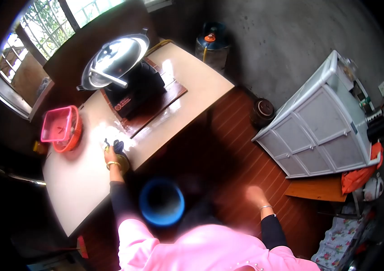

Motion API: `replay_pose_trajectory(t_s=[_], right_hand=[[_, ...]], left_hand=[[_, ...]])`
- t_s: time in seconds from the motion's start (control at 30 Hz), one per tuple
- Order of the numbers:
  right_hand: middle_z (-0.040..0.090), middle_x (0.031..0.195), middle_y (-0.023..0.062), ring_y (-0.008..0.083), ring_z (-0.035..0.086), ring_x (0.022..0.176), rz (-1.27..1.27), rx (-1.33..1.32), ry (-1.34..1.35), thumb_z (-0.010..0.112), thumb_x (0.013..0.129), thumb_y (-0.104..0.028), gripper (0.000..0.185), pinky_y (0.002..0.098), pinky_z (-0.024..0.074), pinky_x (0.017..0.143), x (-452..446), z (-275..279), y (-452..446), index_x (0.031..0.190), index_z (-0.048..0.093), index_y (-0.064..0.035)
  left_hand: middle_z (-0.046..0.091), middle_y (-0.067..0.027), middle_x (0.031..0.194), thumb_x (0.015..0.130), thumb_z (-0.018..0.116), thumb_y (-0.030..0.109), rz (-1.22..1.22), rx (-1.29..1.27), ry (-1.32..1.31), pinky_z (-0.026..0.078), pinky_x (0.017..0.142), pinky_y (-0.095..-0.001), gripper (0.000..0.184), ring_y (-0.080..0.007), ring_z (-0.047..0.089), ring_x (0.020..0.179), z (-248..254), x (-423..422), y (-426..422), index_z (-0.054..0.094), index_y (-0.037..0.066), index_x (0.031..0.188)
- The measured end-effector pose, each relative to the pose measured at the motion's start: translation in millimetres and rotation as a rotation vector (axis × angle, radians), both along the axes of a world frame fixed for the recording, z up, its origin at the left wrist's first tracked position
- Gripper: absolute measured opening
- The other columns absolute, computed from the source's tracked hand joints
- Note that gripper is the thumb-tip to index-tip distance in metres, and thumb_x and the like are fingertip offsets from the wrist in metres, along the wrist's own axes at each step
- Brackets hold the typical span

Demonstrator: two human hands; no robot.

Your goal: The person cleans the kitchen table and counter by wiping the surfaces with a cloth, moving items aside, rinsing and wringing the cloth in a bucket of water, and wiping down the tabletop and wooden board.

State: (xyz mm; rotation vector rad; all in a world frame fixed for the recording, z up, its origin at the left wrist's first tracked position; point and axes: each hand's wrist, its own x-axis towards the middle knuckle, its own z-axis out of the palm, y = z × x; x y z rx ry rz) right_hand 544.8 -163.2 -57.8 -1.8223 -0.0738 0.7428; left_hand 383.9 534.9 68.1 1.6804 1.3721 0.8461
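Observation:
My left hand (pixel 111 156) reaches out over the pale tabletop (pixel 77 180), closed on a crumpled cloth (pixel 118 147) of dark blue. Something yellowish (pixel 123 163) shows beside the wrist, and I cannot tell if it belongs to the cloth. The hand is near the table's front edge. My right hand (pixel 256 195) hangs out to the right over the brown floor, away from any object. Motion smears its fingers, so their state is unclear.
A black stove (pixel 138 92) carries a large metal pan with a shiny lid (pixel 122 54). Pink and red plastic baskets (pixel 75 135) stand on the table's left. Below is a blue-rimmed bucket (pixel 180 205). A grey-white cabinet (pixel 311 126) and gas cylinder (pixel 212 47) stand beyond.

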Motion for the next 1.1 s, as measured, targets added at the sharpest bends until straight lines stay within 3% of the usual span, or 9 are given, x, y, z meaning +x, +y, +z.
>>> replay_pose_trajectory(t_s=[0.03, 0.1, 0.2, 0.33, 0.7, 0.77, 0.83, 0.93, 1.1], right_hand=[[0.063, 0.069, 0.0165, 0.0306, 0.060, 0.065, 0.042, -0.088, -0.112, 0.054, 0.074, -0.011, 0.018, 0.0422, 0.0487, 0.056, 16.7, 4.5, 5.5, 0.061, 0.065, -0.0068], [0.064, 0.084, 0.0093, 0.0185, 0.062, 0.069, 0.107, -0.300, 0.041, 0.059, 0.084, -0.017, 0.015, 0.0313, 0.0513, 0.058, 46.2, 10.4, 8.9, 0.093, 0.060, -0.0051], [0.065, 0.091, 0.0052, 0.0117, 0.062, 0.071, 0.133, -0.403, 0.108, 0.062, 0.089, -0.020, 0.026, 0.0252, 0.0523, 0.058, 82.3, 8.6, 9.2, 0.109, 0.058, -0.0040], [0.064, 0.090, 0.0052, 0.0117, 0.062, 0.072, 0.161, -0.438, 0.167, 0.063, 0.089, -0.019, 0.026, 0.0252, 0.0519, 0.058, 114.8, 3.0, 35.1, 0.109, 0.058, -0.0040], [0.067, 0.091, 0.0098, 0.0156, 0.064, 0.072, 0.144, -0.176, -0.045, 0.066, 0.086, -0.020, 0.030, 0.0291, 0.0522, 0.061, 286.2, 88.7, 204.9, 0.108, 0.060, -0.0009], [0.065, 0.101, 0.0161, 0.0241, 0.065, 0.085, 0.204, -0.155, -0.432, 0.067, 0.084, -0.019, 0.032, 0.0353, 0.0526, 0.075, 322.3, 110.8, 257.8, 0.110, 0.059, -0.0013], [0.053, 0.125, 0.0236, 0.0351, 0.054, 0.113, 0.247, -0.132, -0.666, 0.069, 0.081, -0.020, 0.042, 0.0431, 0.0444, 0.094, 354.9, 126.1, 320.7, 0.117, 0.057, -0.0027], [0.026, 0.145, 0.0276, 0.0472, 0.024, 0.132, 0.454, -0.332, -0.791, 0.067, 0.081, -0.036, 0.067, 0.0572, 0.0276, 0.104, 371.7, 161.6, 397.9, 0.136, 0.041, -0.0079], [0.018, 0.151, 0.0261, 0.0436, 0.009, 0.140, 0.857, -0.764, -0.796, 0.051, 0.086, -0.053, 0.075, 0.0649, 0.0106, 0.107, 366.7, 120.2, 454.7, 0.147, 0.028, -0.0160]], left_hand=[[0.068, -0.0182, 0.093, 0.090, 0.053, 0.031, -0.034, 0.059, 0.121, 0.049, 0.078, -0.0364, 0.040, -0.0304, 0.065, 0.087, -6.0, 11.8, 1.3, 0.064, -0.006, 0.102], [0.065, -0.0218, 0.105, 0.093, 0.047, 0.039, -0.090, 0.040, 0.267, 0.045, 0.089, -0.0375, 0.050, -0.0350, 0.061, 0.100, -46.2, 42.1, -0.2, 0.061, -0.006, 0.111], [0.026, -0.0220, 0.149, 0.093, 0.041, 0.048, -0.011, 0.085, 0.771, 0.025, 0.106, -0.0562, 0.069, -0.0377, 0.028, 0.136, -118.6, 100.1, -14.2, 0.027, 0.004, 0.144], [0.014, -0.0218, 0.153, 0.089, 0.048, 0.050, -0.235, 0.149, 0.965, 0.015, 0.112, -0.0530, 0.076, -0.0400, 0.013, 0.141, -79.4, 216.4, -86.5, 0.022, 0.009, 0.148], [0.006, -0.0194, 0.155, 0.090, 0.037, 0.060, -0.907, -0.256, 0.469, 0.003, 0.114, -0.0518, 0.079, -0.0362, 0.002, 0.144, -38.8, 466.3, -190.3, 0.025, 0.007, 0.147], [0.022, -0.0161, 0.153, 0.092, 0.050, 0.043, -0.635, -0.811, -0.390, 0.017, 0.114, -0.0356, 0.061, -0.0276, 0.020, 0.142, -44.3, 471.7, -187.9, 0.039, 0.006, 0.140], [0.033, -0.0155, 0.148, 0.091, 0.055, 0.030, -0.881, -0.356, -0.376, 0.022, 0.112, -0.0348, 0.054, -0.0266, 0.028, 0.139, -70.5, 452.8, -165.7, 0.043, 0.002, 0.136], [0.038, -0.0165, 0.145, 0.092, 0.054, 0.025, -0.406, 0.111, 0.202, 0.025, 0.111, -0.0411, 0.052, -0.0296, 0.030, 0.137, -35.3, 403.3, -170.2, 0.041, 0.001, 0.136], [0.017, -0.0149, 0.154, 0.092, 0.051, 0.032, -0.029, 0.030, 0.855, 0.014, 0.114, -0.0493, 0.062, -0.0302, 0.018, 0.142, -44.7, 359.9, -158.8, 0.032, 0.000, 0.142]])
